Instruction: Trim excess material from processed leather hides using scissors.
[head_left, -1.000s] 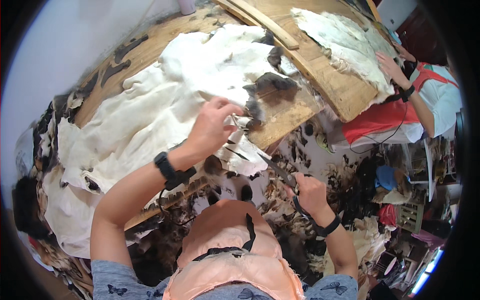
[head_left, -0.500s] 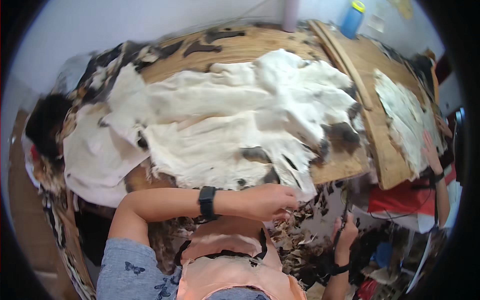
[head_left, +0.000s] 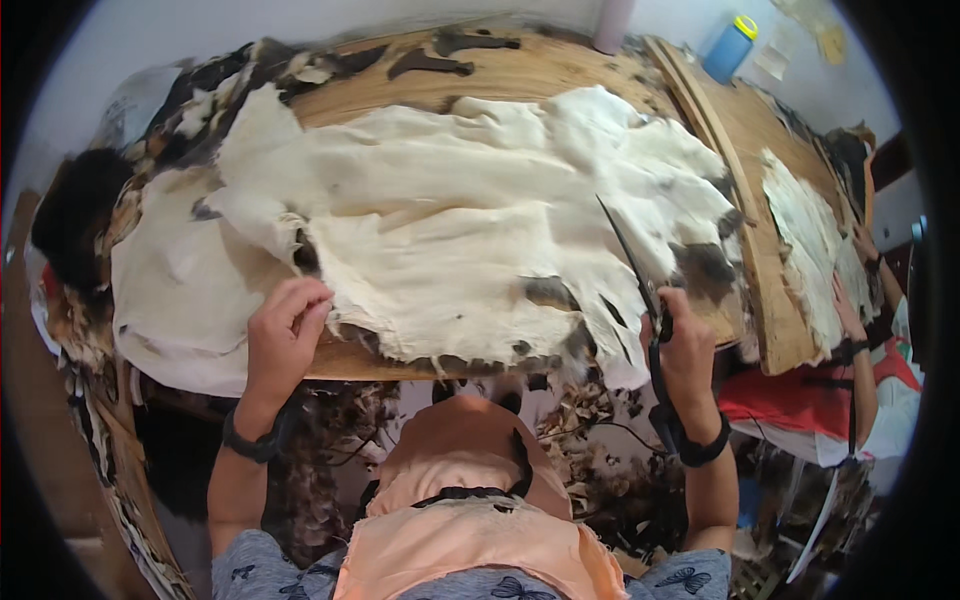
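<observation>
Cream-white hide under two bare hands, dark scissors raised in the right

Spread wide across a brown wooden table (head_left: 540,58), the large cream-white hide with dark furry edges (head_left: 440,235) lies pale side up, creased, with dark slits near its right end. The person's left hand (head_left: 288,318) is at the hide's near edge, toward its left end; the thumb and fingers are curled in close together, but I cannot tell whether the edge is caught between them. The right hand (head_left: 685,340) is closed around the handles of slim, dark metal scissors (head_left: 628,248), whose blades point up and away over the hide's right part; whether the blades are parted is hard to tell. Both wrists wear black bands. A peach-coloured cloth apron (head_left: 470,540) covers the person's front, below the table's near edge.

To the right, past a long pale wooden plank (head_left: 712,140), a co-worker's hands (head_left: 848,312) are at a smaller whitish hide (head_left: 798,240). At the back stands a blue bottle with a yellow lid (head_left: 730,52); a black furry bundle (head_left: 80,215) sits at far left
</observation>
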